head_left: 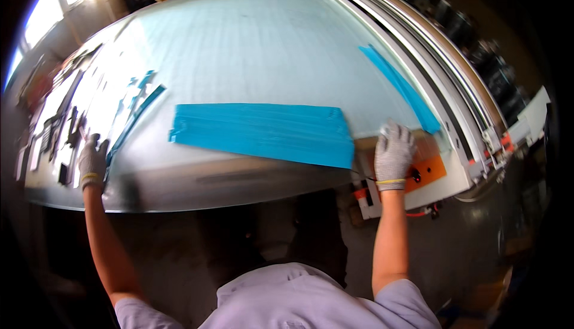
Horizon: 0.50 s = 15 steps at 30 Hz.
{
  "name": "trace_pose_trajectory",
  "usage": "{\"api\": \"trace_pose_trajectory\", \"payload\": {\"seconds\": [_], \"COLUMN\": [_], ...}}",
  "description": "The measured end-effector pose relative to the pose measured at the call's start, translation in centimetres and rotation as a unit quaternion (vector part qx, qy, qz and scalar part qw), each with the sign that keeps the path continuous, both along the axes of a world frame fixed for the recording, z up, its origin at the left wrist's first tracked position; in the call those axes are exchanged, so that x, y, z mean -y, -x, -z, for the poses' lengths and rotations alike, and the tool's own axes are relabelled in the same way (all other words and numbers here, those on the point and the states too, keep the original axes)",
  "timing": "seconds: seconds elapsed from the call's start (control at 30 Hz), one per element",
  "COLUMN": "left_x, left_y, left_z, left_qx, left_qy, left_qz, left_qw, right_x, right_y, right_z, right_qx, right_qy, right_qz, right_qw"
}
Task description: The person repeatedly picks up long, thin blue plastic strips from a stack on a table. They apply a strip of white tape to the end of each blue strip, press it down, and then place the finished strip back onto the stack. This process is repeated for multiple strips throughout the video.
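Observation:
My left hand (92,163), in a grey knit glove with a yellow cuff band, is over the left end of the table, among dark strips and tools. Blur there hides whether its fingers hold anything. A narrow blue strip (137,119) lies just beside it. My right hand (394,152), gloved alike, rests with fingers stretched forward at the near right corner, beside an orange plate (431,172). Between the hands lies a wide blue sheet (263,131), its near edge close to the table's front. A long blue strip (402,87) lies beyond my right hand.
The large pale table (239,48) has a curved-looking front edge close to my body. A long white and metal rail (412,48) runs along its right side. Several dark flat pieces (63,113) lie at the left. Dark rounded objects (496,72) stand beyond the rail.

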<state>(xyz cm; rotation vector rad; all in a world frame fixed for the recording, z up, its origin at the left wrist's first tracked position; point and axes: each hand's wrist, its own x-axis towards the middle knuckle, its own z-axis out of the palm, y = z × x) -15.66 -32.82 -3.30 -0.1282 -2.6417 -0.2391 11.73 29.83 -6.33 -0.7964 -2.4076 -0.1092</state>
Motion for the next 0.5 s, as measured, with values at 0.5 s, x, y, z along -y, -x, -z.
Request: {"api": "trace_pose_trajectory", "payload": {"seconds": [0.5], "left_x": [-32.9], "left_y": [-19.0], "left_z": [0.2], "left_qx": [0.031], "left_qy": [-0.011], "left_qz": [0.482], "left_qw": [0.875], "right_x": [6.3], "right_y": [-0.9], "right_z": [-0.2], "right_qx": [0.130], "right_qy": [0.037], "right_qz": [-0.279], "right_qw": [0.951]}}
